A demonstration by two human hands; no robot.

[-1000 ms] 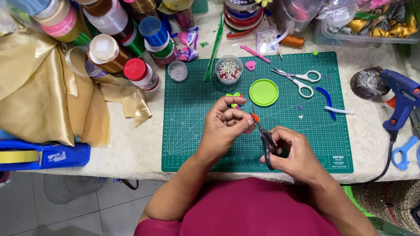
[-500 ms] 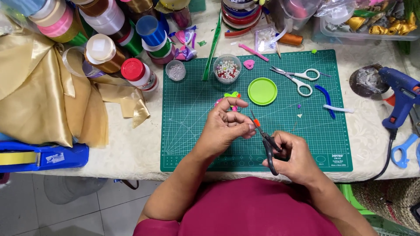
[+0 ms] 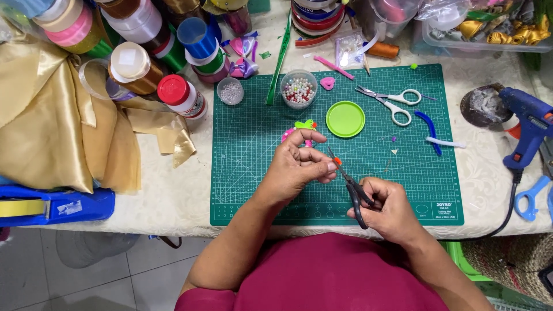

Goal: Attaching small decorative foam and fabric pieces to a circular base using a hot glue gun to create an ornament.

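Over the green cutting mat [image 3: 259,173], my left hand [image 3: 298,166] pinches a tiny orange piece [image 3: 337,161] between its fingertips. My right hand [image 3: 390,208] grips small black scissors [image 3: 351,187], whose blades point up-left and meet that orange piece. Just beyond my left hand lies a small pink and green craft item [image 3: 300,128], partly hidden by the fingers.
On the mat sit a green lid [image 3: 345,118], a cup of beads [image 3: 298,90], white-handled scissors [image 3: 390,101] and a blue pipe cleaner [image 3: 427,128]. Gold fabric [image 3: 52,126] and ribbon spools [image 3: 138,63] crowd the left. A blue glue gun [image 3: 527,124] lies at the right.
Both hands have stayed in nearly the same spot over the mat. The scissors' blades have worked at the small orange piece with only slight shifts.
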